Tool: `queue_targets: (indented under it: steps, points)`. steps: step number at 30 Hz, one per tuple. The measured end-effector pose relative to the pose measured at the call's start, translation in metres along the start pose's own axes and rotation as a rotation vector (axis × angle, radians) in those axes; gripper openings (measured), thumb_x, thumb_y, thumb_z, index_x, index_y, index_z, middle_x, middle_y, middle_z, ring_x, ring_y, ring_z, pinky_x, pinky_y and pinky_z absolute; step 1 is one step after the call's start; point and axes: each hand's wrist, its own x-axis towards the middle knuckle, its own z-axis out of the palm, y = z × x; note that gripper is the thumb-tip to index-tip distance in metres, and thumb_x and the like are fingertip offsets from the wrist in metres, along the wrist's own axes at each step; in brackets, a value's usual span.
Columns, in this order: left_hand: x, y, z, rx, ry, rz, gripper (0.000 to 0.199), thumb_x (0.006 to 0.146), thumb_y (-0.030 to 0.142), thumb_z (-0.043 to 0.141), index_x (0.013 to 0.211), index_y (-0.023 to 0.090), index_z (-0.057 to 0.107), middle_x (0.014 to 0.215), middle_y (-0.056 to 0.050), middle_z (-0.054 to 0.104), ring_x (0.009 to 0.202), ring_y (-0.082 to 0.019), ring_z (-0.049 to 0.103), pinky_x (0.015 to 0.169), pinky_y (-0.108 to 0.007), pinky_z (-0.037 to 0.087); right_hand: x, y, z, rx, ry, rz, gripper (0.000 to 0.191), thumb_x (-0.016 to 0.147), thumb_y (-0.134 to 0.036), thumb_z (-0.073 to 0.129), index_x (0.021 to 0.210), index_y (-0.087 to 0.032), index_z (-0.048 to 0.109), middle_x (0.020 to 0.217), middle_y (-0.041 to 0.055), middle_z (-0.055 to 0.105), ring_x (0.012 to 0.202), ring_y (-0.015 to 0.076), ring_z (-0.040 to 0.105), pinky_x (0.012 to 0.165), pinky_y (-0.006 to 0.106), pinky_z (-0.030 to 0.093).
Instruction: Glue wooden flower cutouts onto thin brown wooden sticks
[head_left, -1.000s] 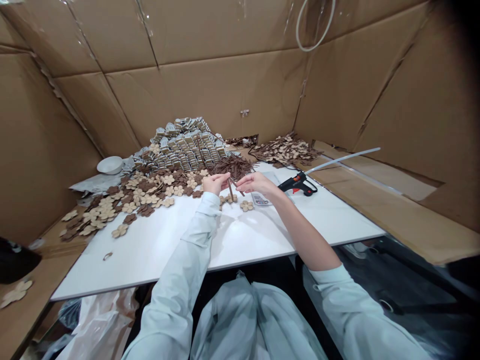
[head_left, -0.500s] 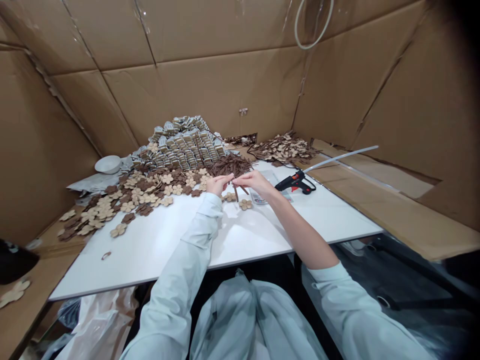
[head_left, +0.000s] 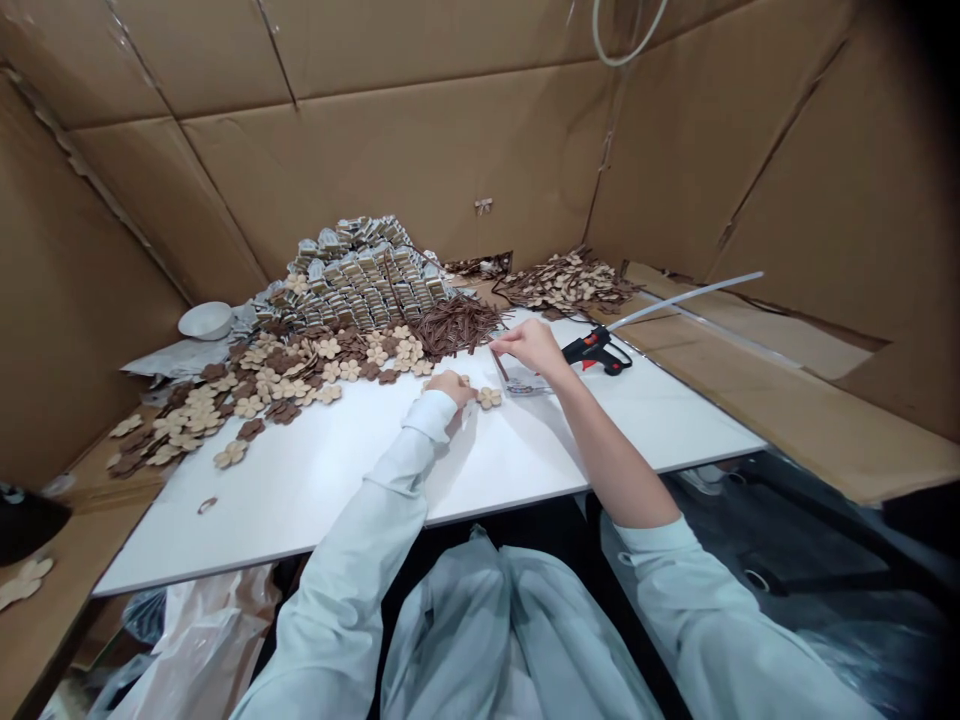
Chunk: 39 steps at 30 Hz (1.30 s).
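My right hand (head_left: 531, 348) pinches a thin brown strip (head_left: 500, 369) that hangs down from its fingertips, just left of the black glue gun (head_left: 598, 350). Lower and to the left, my left hand (head_left: 451, 387) is down at the white table top, its fingers closed at a beige flower piece that they mostly cover. Beside its fingertips lies another beige flower (head_left: 490, 398). A clear tray (head_left: 529, 386) sits under my right hand. Behind both hands is a heap of brown strips (head_left: 459, 325).
Beige and brown flower pieces (head_left: 247, 407) spread over the left of the white table (head_left: 300, 500). Stacked wrapped pieces (head_left: 367, 285) rise behind them, near a white bowl (head_left: 206, 320). Another pile (head_left: 570, 282) lies at the back right. Cardboard walls (head_left: 420, 150) surround the table.
My hands have moved apart. My left hand has come down to the flower by the table; my right hand has shifted right and up with a strip. The view has tilted slightly.
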Motion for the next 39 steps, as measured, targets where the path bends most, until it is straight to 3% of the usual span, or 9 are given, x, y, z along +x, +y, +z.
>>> queue_targets:
  steps: [4,8,15,19,23,27,30,34,39]
  points:
    - [-0.003,0.003,0.009,0.224,0.013,0.072,0.018,0.059,0.035,0.06,0.065,0.018,0.062,0.07,-0.006,0.065,0.074,-0.019,0.058,0.066,-0.025,0.041,-0.001,-0.003,0.001,-0.059,0.003,-0.007,0.021,0.063,-0.033,0.059,0.067,-0.016,0.071,0.06,0.0042,0.065,0.064,0.0164,0.056,0.059,0.023,0.037]
    - [-0.002,0.003,0.012,0.193,0.019,0.085,0.015,0.06,0.032,0.059,0.064,0.017,0.061,0.065,-0.005,0.062,0.068,-0.018,0.057,0.062,-0.026,0.041,-0.001,-0.002,0.001,-0.053,0.022,-0.004,0.02,0.062,-0.032,0.059,0.068,-0.015,0.071,0.061,0.0044,0.065,0.065,0.0159,0.055,0.061,0.023,0.037]
    - [0.004,-0.007,-0.021,-0.162,-0.068,0.27,0.013,0.059,0.027,0.062,0.06,0.015,0.057,0.05,0.002,0.053,0.045,-0.008,0.044,0.05,-0.021,0.037,-0.005,-0.002,-0.004,0.263,-0.188,-0.097,0.033,0.059,-0.04,0.06,0.069,-0.01,0.07,0.044,-0.0006,0.051,0.046,0.0081,0.039,0.047,0.023,0.028]
    - [0.005,-0.01,-0.039,-0.354,-0.188,0.225,0.018,0.052,0.025,0.068,0.057,0.015,0.054,0.051,0.002,0.053,0.045,-0.007,0.045,0.049,-0.02,0.039,-0.007,-0.001,-0.002,0.431,-0.386,-0.141,0.032,0.059,-0.039,0.061,0.07,-0.01,0.069,0.046,-0.0004,0.052,0.043,0.0065,0.035,0.043,0.023,0.025]
    - [-0.002,-0.003,-0.042,-0.621,-0.255,0.111,0.022,0.057,0.02,0.068,0.061,0.014,0.047,0.058,0.001,0.056,0.052,-0.01,0.053,0.055,-0.026,0.046,-0.006,0.002,0.004,0.47,-0.426,-0.119,0.029,0.058,-0.035,0.062,0.071,-0.01,0.07,0.048,0.0007,0.055,0.042,0.0064,0.035,0.041,0.022,0.024]
    - [-0.006,0.005,-0.035,-0.872,-0.176,0.028,0.019,0.069,0.015,0.058,0.066,0.016,0.039,0.053,0.004,0.052,0.055,-0.012,0.056,0.06,-0.036,0.05,-0.006,0.0,0.006,0.492,-0.414,-0.101,0.026,0.057,-0.034,0.063,0.069,-0.012,0.07,0.053,0.0015,0.058,0.044,0.0071,0.038,0.042,0.022,0.027]
    - [-0.004,0.006,-0.03,-0.978,-0.078,0.066,0.016,0.07,0.012,0.055,0.068,0.016,0.039,0.052,0.005,0.049,0.054,-0.011,0.056,0.062,-0.04,0.05,-0.007,-0.004,0.005,0.531,-0.406,-0.104,0.022,0.054,-0.032,0.066,0.066,-0.013,0.07,0.076,0.0056,0.065,0.06,0.0124,0.052,0.054,0.024,0.038]
    - [0.0,0.005,-0.027,-1.051,0.03,0.112,0.016,0.069,0.013,0.055,0.079,0.016,0.042,0.056,0.004,0.052,0.054,-0.011,0.056,0.062,-0.039,0.051,-0.008,-0.004,0.01,0.605,-0.43,-0.163,0.019,0.054,-0.03,0.067,0.067,-0.016,0.07,0.095,0.0078,0.062,0.088,0.0195,0.055,0.077,0.029,0.039]
    - [-0.002,0.006,-0.027,-1.072,0.03,0.2,0.011,0.069,0.013,0.052,0.079,0.014,0.05,0.057,0.002,0.054,0.053,-0.01,0.055,0.061,-0.035,0.051,-0.007,-0.003,0.026,0.708,-0.438,-0.143,0.021,0.054,-0.032,0.068,0.068,-0.016,0.07,0.101,0.0084,0.059,0.094,0.0203,0.053,0.082,0.032,0.038]
